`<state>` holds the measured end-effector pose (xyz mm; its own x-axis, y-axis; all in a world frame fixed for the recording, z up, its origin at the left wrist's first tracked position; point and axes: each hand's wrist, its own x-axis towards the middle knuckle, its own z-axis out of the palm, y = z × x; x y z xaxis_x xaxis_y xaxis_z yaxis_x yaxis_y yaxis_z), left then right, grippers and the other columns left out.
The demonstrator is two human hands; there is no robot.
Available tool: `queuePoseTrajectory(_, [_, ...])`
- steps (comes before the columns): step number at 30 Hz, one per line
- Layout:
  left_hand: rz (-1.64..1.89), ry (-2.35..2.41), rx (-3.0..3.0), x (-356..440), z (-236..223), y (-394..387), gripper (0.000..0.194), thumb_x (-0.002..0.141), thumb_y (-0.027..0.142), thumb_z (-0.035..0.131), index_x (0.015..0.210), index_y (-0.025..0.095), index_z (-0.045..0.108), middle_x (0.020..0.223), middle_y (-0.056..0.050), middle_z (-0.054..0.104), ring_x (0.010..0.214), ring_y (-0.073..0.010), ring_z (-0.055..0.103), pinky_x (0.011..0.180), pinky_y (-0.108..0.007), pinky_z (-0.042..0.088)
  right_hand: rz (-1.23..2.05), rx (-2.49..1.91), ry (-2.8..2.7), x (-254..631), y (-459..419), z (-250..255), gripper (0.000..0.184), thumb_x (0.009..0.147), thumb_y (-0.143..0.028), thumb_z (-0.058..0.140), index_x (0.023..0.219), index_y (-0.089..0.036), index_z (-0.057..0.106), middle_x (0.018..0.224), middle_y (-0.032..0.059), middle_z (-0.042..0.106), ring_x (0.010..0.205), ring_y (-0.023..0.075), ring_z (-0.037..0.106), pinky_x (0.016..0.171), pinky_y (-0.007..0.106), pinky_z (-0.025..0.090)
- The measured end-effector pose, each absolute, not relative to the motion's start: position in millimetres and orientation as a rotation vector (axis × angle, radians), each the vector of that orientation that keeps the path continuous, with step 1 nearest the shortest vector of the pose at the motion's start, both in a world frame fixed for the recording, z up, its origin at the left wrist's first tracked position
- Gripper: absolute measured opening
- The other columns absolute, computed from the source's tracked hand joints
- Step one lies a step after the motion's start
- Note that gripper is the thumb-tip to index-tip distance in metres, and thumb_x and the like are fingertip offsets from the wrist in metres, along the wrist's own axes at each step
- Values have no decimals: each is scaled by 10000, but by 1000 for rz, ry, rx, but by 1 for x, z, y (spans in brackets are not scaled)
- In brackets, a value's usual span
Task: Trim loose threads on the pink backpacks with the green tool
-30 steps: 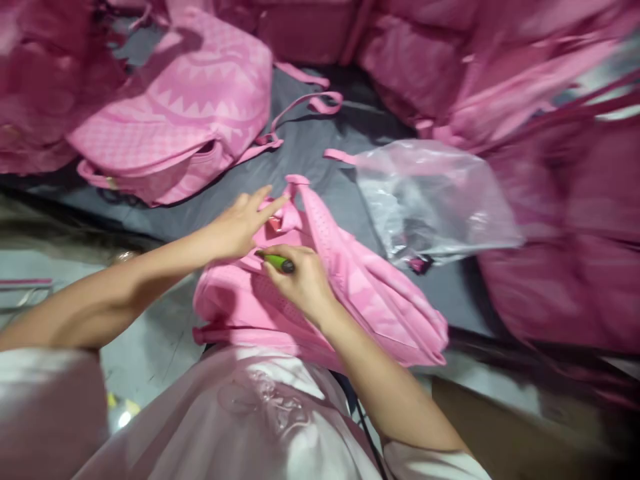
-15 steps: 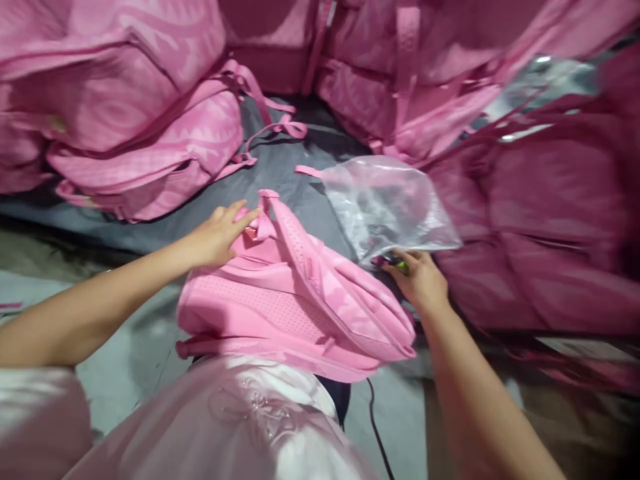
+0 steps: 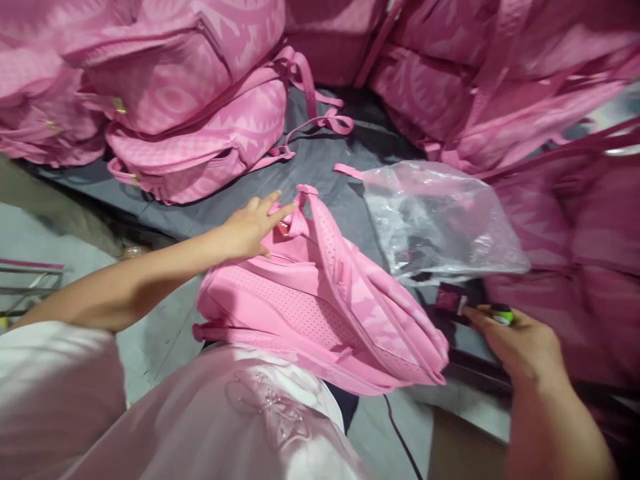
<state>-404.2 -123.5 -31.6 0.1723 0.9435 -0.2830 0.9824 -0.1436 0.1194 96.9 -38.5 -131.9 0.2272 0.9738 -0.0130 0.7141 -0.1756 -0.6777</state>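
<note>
The pink backpack is touched by the loosely spread left hand, while a green tool and dark item are clasped in the right hand.

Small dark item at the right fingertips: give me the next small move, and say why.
Probably bring the small dark item over to the top of the pink backpack: it appears pinched in the right hand, beside the clear plastic bag, together with a green-and-black object, while the left hand rests at the backpack's top.
</note>
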Motion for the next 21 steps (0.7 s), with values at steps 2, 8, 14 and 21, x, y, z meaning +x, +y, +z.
queuePoseTrajectory(2, [-193, 1884, 2191, -403, -33, -126, 1133, 769, 302, 828, 1639, 338, 102, 1717, -156, 66, 1467, -429, 332, 1070, -541, 486, 773, -2108, -1341, 98, -62, -100, 274, 448, -320, 951, 495, -293, 682, 429, 56, 598, 298, 173, 490, 325, 309, 273])
queuePoseTrajectory(8, [-180, 1926, 2202, -405, -37, -124, 1056, 797, 383, 798, 1634, 329, 157, 1714, -135, 115, 1466, -431, 334, 1049, -555, 504, 628, -1629, -1482, 7, -116, -23, 150, 623, -233, 856, 726, -280, 757, 554, 15, 652, 436, 180, 601, 423, 293, 459])
queuePoseTrajectory(14, [64, 1822, 2195, -411, -38, -132, 990, 844, 254, 733, 1635, 314, 140, 1724, -140, 62, 1531, -378, 269, 1139, -535, 435, 498, -850, -2130, -108, -126, -2, 184, 893, -128, 601, 917, -274, 710, 916, 31, 771, 887, 210, 746, 807, 347, 593])
queuePoseTrajectory(21, [758, 1851, 1730, -440, -73, -200, 811, 985, 516, 489, 1632, 163, 150, 1708, -169, 149, 1599, -260, 148, 1292, -478, 223, 606, -802, -2432, -184, -109, -23, 286, 840, -82, 547, 1013, -232, 719, 921, 29, 789, 807, 205, 751, 694, 284, 545])
